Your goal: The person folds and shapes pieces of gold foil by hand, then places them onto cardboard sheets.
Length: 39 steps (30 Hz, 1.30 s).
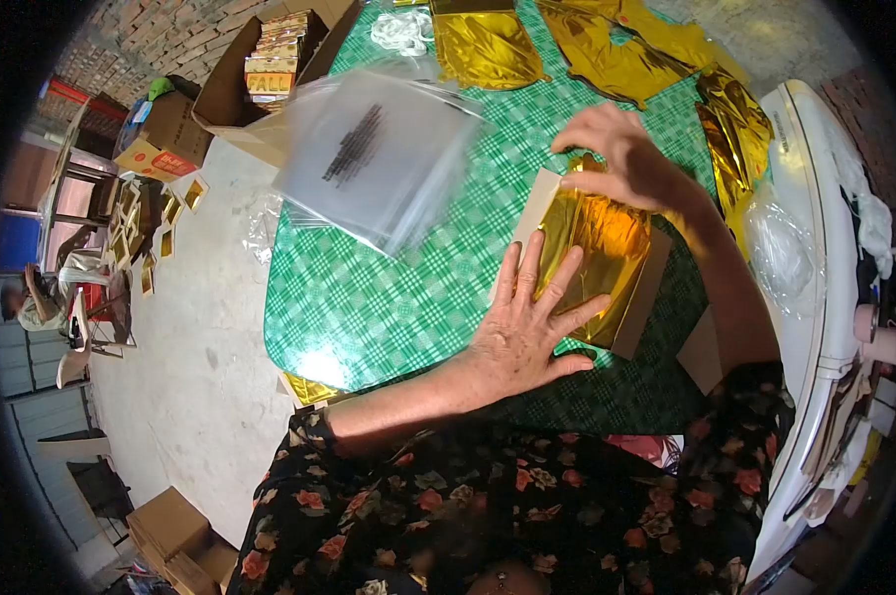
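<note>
Gold foil (pixel 599 256): lies folded on a cardboard sheet (pixel 634 322) on the green checked counter (pixel 389 297).
Left hand (pixel 523 332): grip open, flat on the foil.
Right hand (pixel 626 154): fingers pinch the foil's top edge.
Clear bags (pixel 379 154): stacked just beside, to the left.

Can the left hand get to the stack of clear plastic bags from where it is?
Probably yes. The left hand lies flat on the gold foil, and the stack of clear plastic bags lies up and to its left, with only bare green checked tablecloth between them.
</note>
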### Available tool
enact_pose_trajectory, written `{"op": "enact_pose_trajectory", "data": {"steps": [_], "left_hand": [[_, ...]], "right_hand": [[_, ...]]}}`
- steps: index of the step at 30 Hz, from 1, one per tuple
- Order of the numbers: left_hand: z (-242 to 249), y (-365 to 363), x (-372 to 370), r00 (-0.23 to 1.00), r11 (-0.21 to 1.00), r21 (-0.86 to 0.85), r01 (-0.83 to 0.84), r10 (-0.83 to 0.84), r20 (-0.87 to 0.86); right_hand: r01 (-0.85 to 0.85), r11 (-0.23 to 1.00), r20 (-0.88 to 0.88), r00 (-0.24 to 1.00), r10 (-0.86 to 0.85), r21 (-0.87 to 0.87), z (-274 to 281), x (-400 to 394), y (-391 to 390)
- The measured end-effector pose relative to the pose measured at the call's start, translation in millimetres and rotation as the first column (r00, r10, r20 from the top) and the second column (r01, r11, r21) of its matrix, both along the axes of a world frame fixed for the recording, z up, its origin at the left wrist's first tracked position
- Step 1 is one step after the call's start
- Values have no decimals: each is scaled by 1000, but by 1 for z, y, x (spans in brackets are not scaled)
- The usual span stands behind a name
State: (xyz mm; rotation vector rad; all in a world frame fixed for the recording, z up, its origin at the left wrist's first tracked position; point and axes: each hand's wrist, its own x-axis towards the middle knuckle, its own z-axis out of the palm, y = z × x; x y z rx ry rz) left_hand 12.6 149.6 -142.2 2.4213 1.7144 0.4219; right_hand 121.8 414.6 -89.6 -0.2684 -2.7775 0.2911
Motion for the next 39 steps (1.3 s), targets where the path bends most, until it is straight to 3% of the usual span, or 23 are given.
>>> {"op": "enact_pose_trajectory", "data": {"steps": [4, 10, 16, 25, 28, 31, 34, 37, 39], "left_hand": [[0, 0, 1, 1000, 1000, -3, -3, 3, 12], [0, 0, 0, 1000, 1000, 2, -9, 9, 8], [0, 0, 0, 1000, 1000, 8, -4, 4, 12], [-2, 0, 0, 1000, 1000, 21, -2, 2, 3], [-2, 1, 0, 1000, 1000, 12, -2, 2, 9], [-3, 1, 0, 1000, 1000, 8, -3, 3, 6], [-2, 1, 0, 1000, 1000, 2, -6, 6, 0], [1, 1, 0, 1000, 1000, -9, -4, 4, -2], [2, 1, 0, 1000, 1000, -13, -1, 1, 2]], "right_hand": [[-176, 981, 91, 979, 183, -80, 9, -2, -19], [-188, 976, 162, 965, 205, -110, 12, -2, -17], [-153, 986, 303, 938, 166, -67, 12, -5, -9], [-94, 988, 251, 960, 123, -126, -2, -2, 2], [-36, 999, 308, 950, 46, -39, -4, -4, 3], [-46, 999, 220, 975, 39, 27, -9, -5, 1], [-6, 998, 249, 969, -10, 64, -7, -5, -3], [82, 948, -16, 997, -81, 309, -13, -9, -4], [73, 960, -90, 995, -50, 270, -11, -7, -11]]}}
